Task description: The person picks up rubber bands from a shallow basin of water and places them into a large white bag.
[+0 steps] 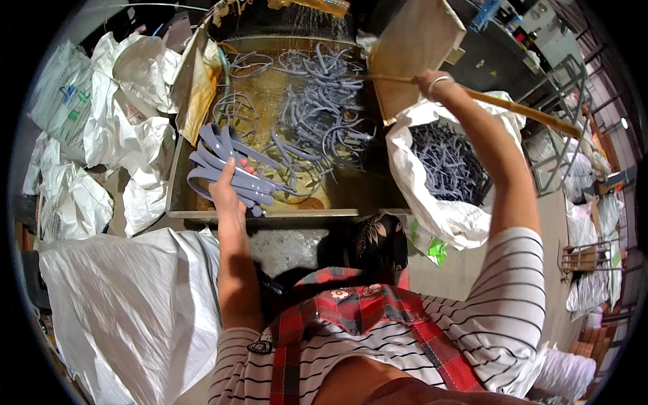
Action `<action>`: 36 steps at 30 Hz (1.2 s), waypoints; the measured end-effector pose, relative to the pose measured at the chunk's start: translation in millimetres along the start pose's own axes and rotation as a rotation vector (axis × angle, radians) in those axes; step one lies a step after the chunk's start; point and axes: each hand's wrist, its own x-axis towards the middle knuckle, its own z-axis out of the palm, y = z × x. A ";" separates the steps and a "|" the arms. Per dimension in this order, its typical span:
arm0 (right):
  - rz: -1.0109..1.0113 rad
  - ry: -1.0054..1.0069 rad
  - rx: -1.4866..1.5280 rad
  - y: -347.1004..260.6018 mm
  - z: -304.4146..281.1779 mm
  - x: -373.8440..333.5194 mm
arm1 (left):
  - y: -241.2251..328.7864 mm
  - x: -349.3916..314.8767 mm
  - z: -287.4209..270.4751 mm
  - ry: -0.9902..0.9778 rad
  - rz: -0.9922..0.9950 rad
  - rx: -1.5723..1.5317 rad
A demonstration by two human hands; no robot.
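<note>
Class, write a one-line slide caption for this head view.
Left hand grips a bundle of grey curved strips over a water trough; right hand holds a long wooden stick.

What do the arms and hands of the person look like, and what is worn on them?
Both forearms are bare, with no gloves on the left hand or the right hand. Short white sleeves with thin dark stripes cover the upper arms. A thin pale bracelet circles the right wrist. A red plaid apron hangs at the chest.
</note>
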 end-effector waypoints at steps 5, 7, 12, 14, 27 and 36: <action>-0.108 -0.104 0.073 -71.6 27.1 91.7 | 23.9 -5.1 -19.6 0.090 0.010 0.085; -0.044 -0.164 0.098 -52.8 98.5 137.8 | 23.0 -1.6 -11.1 0.065 -0.029 0.064; -0.387 -0.124 -0.191 -128.0 104.9 160.3 | 38.7 -1.8 -26.7 0.068 -0.030 -0.010; -0.873 -0.218 -1.092 -97.7 120.3 165.8 | 35.6 0.5 -28.3 0.016 -0.067 -0.044; -0.542 -0.012 -0.170 -149.5 5.1 22.2 | 38.2 -6.3 -24.1 0.067 -0.043 -0.085; -0.381 0.014 0.347 -105.5 -33.0 -88.6 | 30.0 2.9 -37.4 0.048 0.040 -0.123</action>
